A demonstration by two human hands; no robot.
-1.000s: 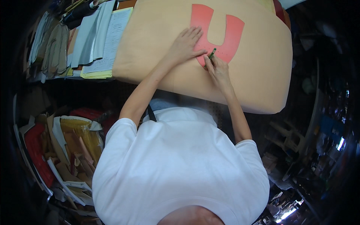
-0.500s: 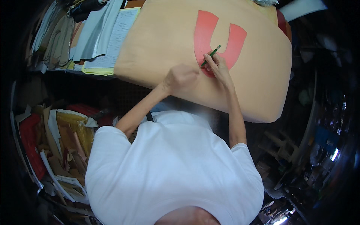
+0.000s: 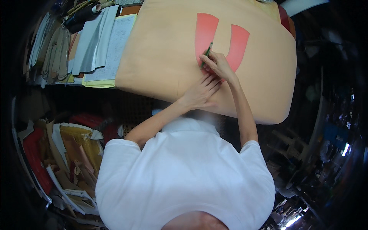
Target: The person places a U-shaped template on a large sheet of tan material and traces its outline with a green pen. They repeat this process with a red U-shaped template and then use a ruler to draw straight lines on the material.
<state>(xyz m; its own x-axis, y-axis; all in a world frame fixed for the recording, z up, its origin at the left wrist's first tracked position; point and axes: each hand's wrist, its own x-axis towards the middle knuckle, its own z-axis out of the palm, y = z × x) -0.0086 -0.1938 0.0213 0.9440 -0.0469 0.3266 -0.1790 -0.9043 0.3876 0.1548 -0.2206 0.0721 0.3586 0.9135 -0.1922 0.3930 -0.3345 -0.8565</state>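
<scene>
A flat red U-shaped piece (image 3: pixel 238 45) lies on a large tan sheet (image 3: pixel 165 50) that covers the work surface, its curved end toward me. My right hand (image 3: pixel 218 65) rests over that curve, its fingers closed round a green pencil (image 3: pixel 209 50). The pencil leans with its lower tip near the left outer edge of the red piece. My left hand (image 3: pixel 199 92) lies flat with its fingers stretched out, their tips at the near end of the curve. Both hands hide part of the bend.
Written sheets with yellow paper (image 3: pixel 119 42), grey folded material (image 3: pixel 96 42) and a dark roll (image 3: pixel 82 17) sit at the left. Below, a heap of scraps (image 3: pixel 76 153) and a red bundle (image 3: pixel 36 161) stand beside me. Dark clutter fills the right side.
My left hand, blurred and closed before, has come down and opened flat at the curve's near end. My right hand has shifted slightly left with the pencil, which stands more upright.
</scene>
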